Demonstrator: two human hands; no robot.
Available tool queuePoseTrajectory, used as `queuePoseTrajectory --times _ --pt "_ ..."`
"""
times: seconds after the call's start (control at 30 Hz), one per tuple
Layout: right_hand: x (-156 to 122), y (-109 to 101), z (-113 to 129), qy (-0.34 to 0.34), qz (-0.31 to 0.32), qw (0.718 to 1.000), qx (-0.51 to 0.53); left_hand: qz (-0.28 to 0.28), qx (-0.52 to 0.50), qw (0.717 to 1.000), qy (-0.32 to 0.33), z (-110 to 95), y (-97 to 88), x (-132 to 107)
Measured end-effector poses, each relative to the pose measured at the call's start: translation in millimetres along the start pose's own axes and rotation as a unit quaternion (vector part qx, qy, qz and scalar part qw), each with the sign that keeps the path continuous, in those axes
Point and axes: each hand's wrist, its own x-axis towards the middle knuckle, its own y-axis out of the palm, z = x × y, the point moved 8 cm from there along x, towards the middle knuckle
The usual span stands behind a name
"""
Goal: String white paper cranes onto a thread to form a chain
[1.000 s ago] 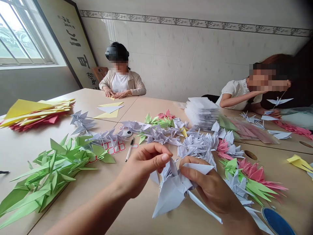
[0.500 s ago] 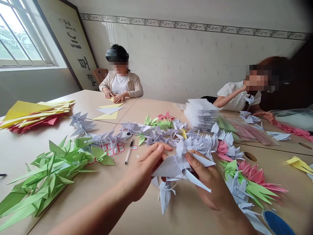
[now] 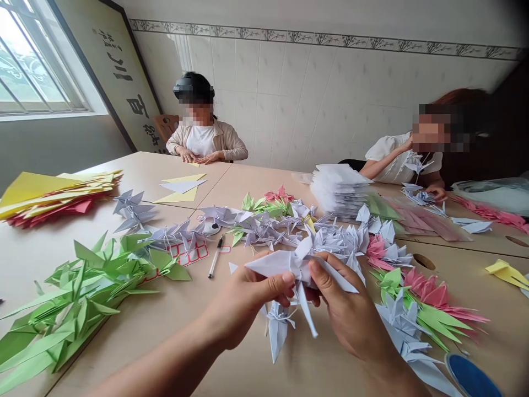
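Observation:
Between my two hands is a pale paper crane (image 3: 303, 259), its wings spread to both sides and a narrow point hanging down. My left hand (image 3: 248, 298) pinches it from the left, thumb on top near the middle. My right hand (image 3: 347, 303) grips the other side with the thumb pressed on the paper. Just below hangs another pale paper crane (image 3: 278, 331) with string about it. Beyond my fingers lies a heap of pale folded cranes (image 3: 268, 229). Part of the held paper is hidden by my fingers.
Green cranes (image 3: 82, 298) spread at left, by a pen (image 3: 215, 256). Yellow and red paper sheets (image 3: 61, 193) lie behind them. A stack of clear-wrapped paper (image 3: 341, 190) stands at back. Pink cranes (image 3: 427, 289) and a blue round object (image 3: 471, 375) are at right. Two people sit opposite.
My left thumb has come down onto the top of the crane. The crane's narrow point has swung from the lower right to nearly straight down.

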Motion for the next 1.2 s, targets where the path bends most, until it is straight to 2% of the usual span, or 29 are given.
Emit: queuePoseTrajectory --times 0.17,0.37,0.57,0.93,1.1,1.2 --pt "-10 5 7 0.019 0.023 0.997 -0.073 0.009 0.014 1.000 0.009 -2 -0.3 -2" --pt "-12 11 17 -0.011 0.076 0.992 -0.096 0.050 0.124 0.991 -0.002 -2 8.1 -5" --pt "-14 17 18 0.001 0.146 0.985 -0.090 0.056 0.078 0.995 -0.019 -2 11.1 -9" --pt "-16 20 21 0.014 0.148 0.985 -0.083 0.047 0.070 0.996 -0.013 -4 11.4 -11" --pt "-17 20 22 0.009 0.156 0.983 -0.095 0.018 0.063 0.998 -0.019 0 6.0 -10" --pt "-17 20 24 0.007 0.160 0.982 -0.098 0.026 0.079 0.996 -0.015 0 7.5 -9"
